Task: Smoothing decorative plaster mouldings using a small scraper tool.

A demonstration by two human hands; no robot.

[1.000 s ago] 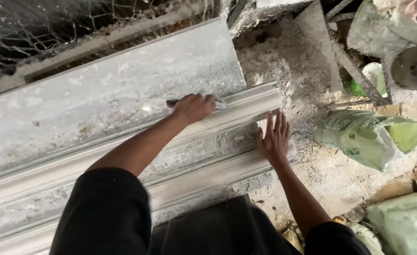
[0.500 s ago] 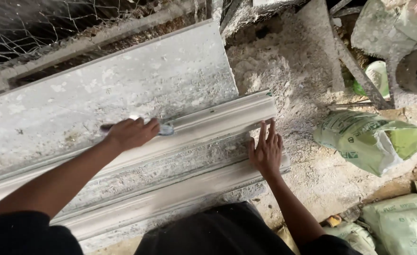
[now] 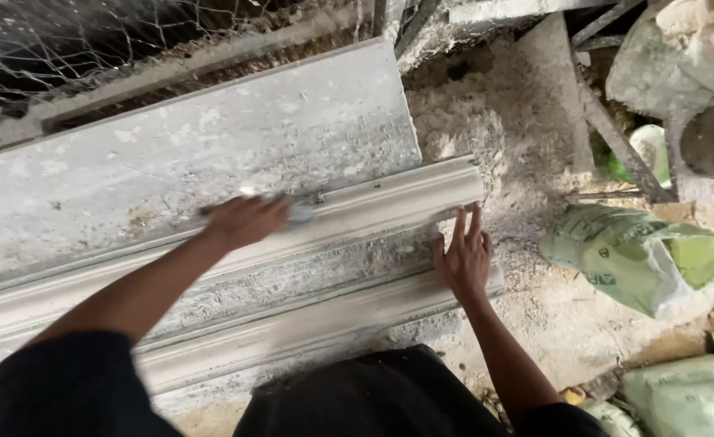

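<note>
Fingers of left hand (image 3: 244,221) grip a small grey scraper (image 3: 299,213); right hand (image 3: 464,257) spread flat on the long grey plaster moulding (image 3: 389,206), its right end looking already smoothed.

Dusty outdoor work spot, daylight.
Wire mesh (image 3: 90,48) at top left, green sacks (image 3: 636,255) at right, floor (image 3: 527,154) covered in pale powder and rubble.

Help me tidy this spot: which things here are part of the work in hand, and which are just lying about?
In use: left hand gripping a small scraping tool; right hand flat on the long grey moulded strip.

Lying about: green sacks, wire mesh, loose powder heap.
</note>
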